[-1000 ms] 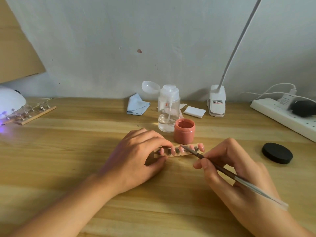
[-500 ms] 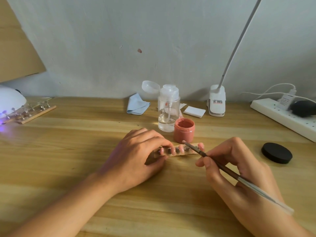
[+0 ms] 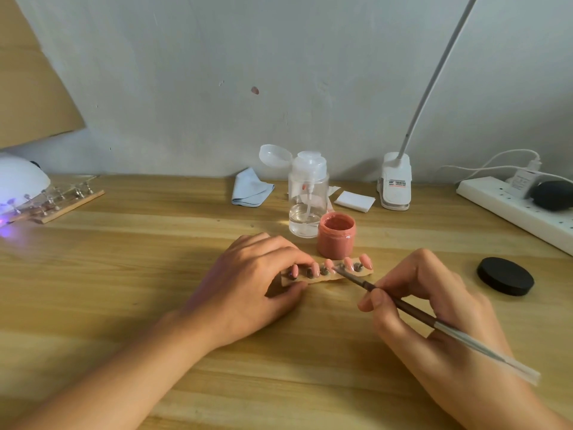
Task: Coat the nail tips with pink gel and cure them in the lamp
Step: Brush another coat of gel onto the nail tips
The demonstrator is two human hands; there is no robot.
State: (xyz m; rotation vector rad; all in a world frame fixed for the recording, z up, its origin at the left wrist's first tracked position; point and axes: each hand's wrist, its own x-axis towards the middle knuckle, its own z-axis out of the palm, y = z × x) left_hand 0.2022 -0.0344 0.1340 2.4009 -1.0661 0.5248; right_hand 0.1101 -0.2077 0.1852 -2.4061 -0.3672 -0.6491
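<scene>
A small wooden strip (image 3: 325,277) with several pink nail tips (image 3: 348,262) on studs lies at the table's middle. My left hand (image 3: 248,283) pinches the strip's left end between fingers and thumb. My right hand (image 3: 434,308) grips a thin brush (image 3: 412,310) like a pen; its tip touches a nail tip near the strip's middle. An open jar of pink gel (image 3: 336,234) stands just behind the strip. The white curing lamp (image 3: 18,184) glows violet at the far left, with a second wooden strip (image 3: 62,201) of holders partly under it.
Behind the jar stands a clear pump bottle (image 3: 307,193) with its lid open. A blue cloth (image 3: 251,189), white pads (image 3: 353,200) and a clip lamp base (image 3: 395,184) line the wall. A black lid (image 3: 505,276) lies right; a power strip (image 3: 514,209) sits far right.
The brush tip has shifted back down and left from near the jar onto a nail tip at the strip's middle. My left hand keeps holding the strip in place.
</scene>
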